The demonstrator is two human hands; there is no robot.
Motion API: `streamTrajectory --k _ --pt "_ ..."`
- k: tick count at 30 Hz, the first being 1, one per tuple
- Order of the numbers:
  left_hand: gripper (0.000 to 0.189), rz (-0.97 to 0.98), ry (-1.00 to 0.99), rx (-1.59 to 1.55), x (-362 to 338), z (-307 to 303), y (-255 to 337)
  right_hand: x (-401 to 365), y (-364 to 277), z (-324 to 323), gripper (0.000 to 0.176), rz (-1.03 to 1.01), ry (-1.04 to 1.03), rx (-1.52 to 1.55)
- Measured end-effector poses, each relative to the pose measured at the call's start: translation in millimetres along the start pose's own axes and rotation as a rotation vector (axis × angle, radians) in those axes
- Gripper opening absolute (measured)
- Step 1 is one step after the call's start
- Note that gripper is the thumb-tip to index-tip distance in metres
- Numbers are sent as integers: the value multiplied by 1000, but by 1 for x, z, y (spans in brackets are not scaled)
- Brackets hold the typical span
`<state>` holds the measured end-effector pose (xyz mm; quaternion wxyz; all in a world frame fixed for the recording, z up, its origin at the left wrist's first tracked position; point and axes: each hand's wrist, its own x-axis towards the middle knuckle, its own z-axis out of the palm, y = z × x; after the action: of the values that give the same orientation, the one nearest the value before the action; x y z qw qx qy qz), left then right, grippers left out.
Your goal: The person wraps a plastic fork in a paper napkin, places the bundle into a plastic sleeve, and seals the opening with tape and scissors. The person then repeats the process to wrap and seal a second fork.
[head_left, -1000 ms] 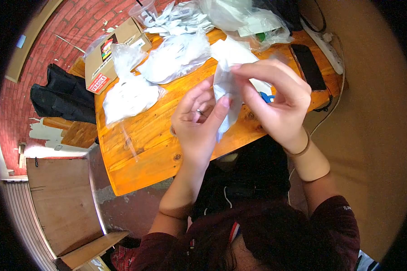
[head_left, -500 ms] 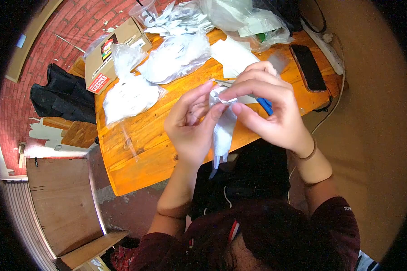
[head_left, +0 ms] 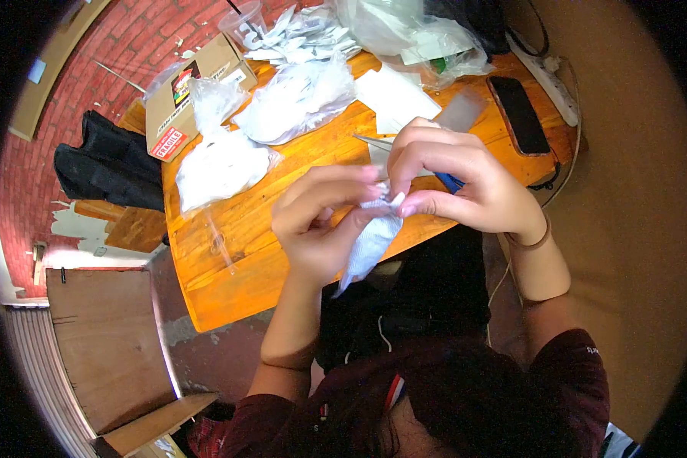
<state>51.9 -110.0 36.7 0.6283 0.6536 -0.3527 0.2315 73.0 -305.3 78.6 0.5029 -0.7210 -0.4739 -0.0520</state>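
Note:
A light-blue striped cloth piece (head_left: 370, 248) hangs between my hands over the table's front edge. My left hand (head_left: 320, 221) pinches its upper left part between thumb and fingers. At its top, my right hand (head_left: 454, 179) has thumb and index finger closed on a small white end of the piece. Behind my right hand, scissors with blue handles (head_left: 449, 182) show in part, their metal blades pointing left. A pale sheet lies under them.
On the wooden table (head_left: 237, 282) are plastic bags of white pieces (head_left: 225, 168), a cardboard box (head_left: 198, 88), a pile of pale pieces (head_left: 305, 34), white papers (head_left: 397, 95) and a phone (head_left: 519, 114). A power strip (head_left: 546, 84) runs along the right edge.
My right hand has moved down slightly and its thumb and index finger now pinch the cloth's top. The cloth's lower end has swung left. More of the scissor blades shows.

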Motion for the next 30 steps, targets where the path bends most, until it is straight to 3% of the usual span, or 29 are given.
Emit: streamTrajectory --k 12,15,19,24,26,29,30 --pt "20 -128 -40 -48 3 -5 9 5 -1 -3 17 -120 99 -28" --pt "24 9 -145 64 9 -7 2 5 0 -1 13 -158 165 -64" --pt "27 36 -250 127 23 -3 13 11 -6 -7 12 -191 180 -183" --pt "21 -127 -535 442 52 -19 44 18 -16 -8 10 -226 201 -218" --pt "20 -126 -596 475 65 -24 48 20 -10 -9 20 -263 172 -209" --pt "20 -61 -574 444 83 -27 51 22 -1 15 49 -112 365 378" --pt "19 -28 -591 453 90 -28 54 17 2 11 74 31 210 451"
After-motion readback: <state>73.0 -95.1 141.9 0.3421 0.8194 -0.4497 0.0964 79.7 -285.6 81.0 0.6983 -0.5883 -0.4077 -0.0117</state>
